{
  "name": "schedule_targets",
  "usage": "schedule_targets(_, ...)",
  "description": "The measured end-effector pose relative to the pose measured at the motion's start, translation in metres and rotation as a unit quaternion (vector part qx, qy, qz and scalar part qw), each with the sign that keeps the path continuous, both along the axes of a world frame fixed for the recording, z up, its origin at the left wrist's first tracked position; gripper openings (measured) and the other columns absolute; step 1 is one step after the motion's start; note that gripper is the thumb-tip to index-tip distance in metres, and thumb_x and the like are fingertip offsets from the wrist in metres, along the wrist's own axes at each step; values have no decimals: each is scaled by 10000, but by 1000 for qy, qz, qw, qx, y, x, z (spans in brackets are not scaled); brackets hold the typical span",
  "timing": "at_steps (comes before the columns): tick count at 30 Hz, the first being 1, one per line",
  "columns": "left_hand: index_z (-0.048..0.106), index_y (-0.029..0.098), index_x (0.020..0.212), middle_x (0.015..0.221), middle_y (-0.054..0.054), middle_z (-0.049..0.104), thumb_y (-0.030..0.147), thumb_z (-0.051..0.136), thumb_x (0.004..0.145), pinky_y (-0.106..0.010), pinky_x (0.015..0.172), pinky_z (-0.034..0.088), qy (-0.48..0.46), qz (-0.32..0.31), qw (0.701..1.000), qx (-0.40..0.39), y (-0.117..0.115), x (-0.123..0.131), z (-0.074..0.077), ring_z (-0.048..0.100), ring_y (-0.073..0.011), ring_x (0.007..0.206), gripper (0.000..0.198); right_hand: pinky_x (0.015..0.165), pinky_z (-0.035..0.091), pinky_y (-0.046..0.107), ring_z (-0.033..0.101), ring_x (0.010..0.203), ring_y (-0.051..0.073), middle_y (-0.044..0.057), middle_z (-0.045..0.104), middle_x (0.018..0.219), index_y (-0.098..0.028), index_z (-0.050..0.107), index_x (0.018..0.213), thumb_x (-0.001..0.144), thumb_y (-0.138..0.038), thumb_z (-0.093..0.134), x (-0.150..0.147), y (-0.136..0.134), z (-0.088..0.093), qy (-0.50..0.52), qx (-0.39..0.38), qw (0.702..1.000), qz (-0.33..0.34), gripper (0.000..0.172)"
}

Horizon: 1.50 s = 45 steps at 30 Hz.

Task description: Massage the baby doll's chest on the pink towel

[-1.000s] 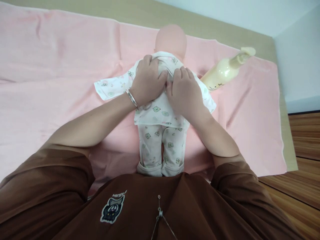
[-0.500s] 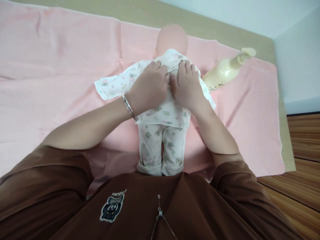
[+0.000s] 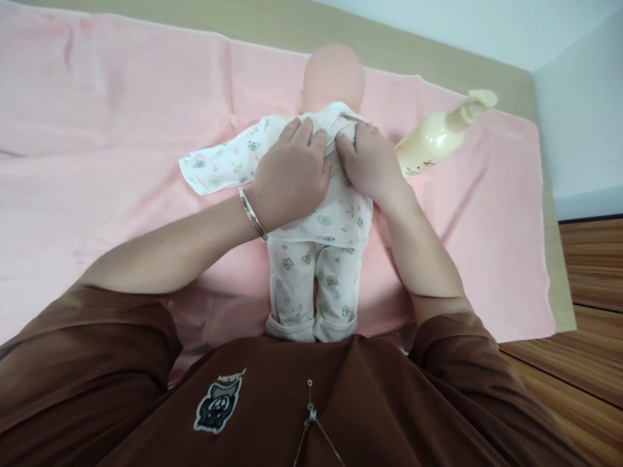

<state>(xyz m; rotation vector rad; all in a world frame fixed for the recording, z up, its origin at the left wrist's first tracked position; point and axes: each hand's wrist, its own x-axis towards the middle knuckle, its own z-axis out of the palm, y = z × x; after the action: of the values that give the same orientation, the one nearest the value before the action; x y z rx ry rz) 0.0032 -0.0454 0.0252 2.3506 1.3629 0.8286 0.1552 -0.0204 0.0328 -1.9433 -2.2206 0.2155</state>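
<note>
"Doll [image 3: 334, 78], head view, the only one. Where from the hands?"

"Beneath both. Long axis runs straight out from the wearer: head just past the fingertips, trousers [image 3: 337, 292] back between the forearms, close to the brown top [image 3: 272, 402]. Face not visible."

"Left hand [image 3: 294, 172]?"

"Laid over the left half of the shirt [image 3: 341, 211], fingers a little apart and slightly bent, thumb drawn in on the side facing the other hand. Bracelet [image 3: 253, 215] at its wrist. Sleeve [image 3: 219, 165] stretches out to its left on the pink cloth [image 3: 477, 259]."

"Right hand [image 3: 372, 159]?"

"Upper right of the doll's back. Fingers curled over, thumb opposite, shirt fabric rucked between. I'd log it as pinching the shirt; fingertips are partly hidden, so best read only."

"Key relation?"

"That ruck. It sits at the right thumb, slanting past the neckline, so right is nearer, in contact; left fingertips are just beside it."

"Bottle [image 3: 431, 143]?"

"Beyond and to the right of the right hand, near it, pump pointing outward. Well apart from the left."
</note>
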Motion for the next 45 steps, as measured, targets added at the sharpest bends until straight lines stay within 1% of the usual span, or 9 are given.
schedule_targets(5,571,260,852,951,-73,573,276,384,869,-421,919,395,0,22,1000,-17,20,-6,-4,502,-281,1009,189,957,365,432,465,1096,306,170,513,1148,-88,460,1175,960,-419,257,-5,-13,2,-23,35,999,34,444)
schedule_targets(11,473,231,597,661,-58,535,203,351,852,-395,686,409,37,101,994,-22,52,-12,-18,524,-222,713,284,1084,241,467,276,1296,336,201,354,1361,26,280,1345,930,-308,365,-28,-45,8,-88,44,993,60,540)
schedule_targets(15,493,257,771,846,-78,559,358,262,917,-458,796,392,4,88,996,-1,50,-9,-25,499,-260,849,291,1059,300,438,332,1265,313,193,418,1317,11,370,1284,934,-268,351,-26,-44,11,-84,49,993,63,448)
schedule_targets(20,542,244,1013,1112,-91,532,499,301,875,-521,1004,249,-45,-2,999,-5,19,-1,-15,366,-351,1157,378,847,447,358,517,996,242,86,602,948,-220,544,924,941,-218,215,-12,-24,12,-21,28,999,38,330)
schedule_targets(24,562,276,988,1073,-59,561,496,350,851,-504,1034,245,-77,-57,995,-13,3,0,-2,351,-335,1182,334,930,392,401,485,1048,258,93,580,1056,-212,531,1030,964,-334,177,-3,-6,3,-29,27,999,7,380)
schedule_targets(28,519,264,743,839,-87,564,442,294,888,-482,814,388,-41,8,999,8,14,-2,0,506,-308,866,322,1050,284,430,348,1244,284,129,432,1314,-102,411,1270,957,-362,242,-4,-8,2,-63,11,997,31,441)
schedule_targets(32,362,247,607,640,-70,457,466,236,892,-437,651,372,-18,74,997,31,38,-4,-16,432,-251,647,380,1088,224,447,240,1318,309,180,296,1411,1,247,1373,950,-340,295,-12,-27,9,-88,13,994,59,546)
schedule_targets(39,438,248,767,802,-93,483,555,195,888,-494,808,347,-26,61,994,85,57,-2,-49,408,-269,791,410,1041,302,419,364,1223,300,155,455,1267,-102,408,1237,942,-335,305,-17,-30,6,-53,36,997,42,390)
schedule_targets(45,502,251,943,929,-113,512,495,343,879,-507,843,340,-45,86,994,53,47,-1,-47,443,-326,931,298,873,415,396,507,959,281,119,576,1018,-158,490,1036,950,-415,319,-12,-9,-8,-31,63,998,-4,321)
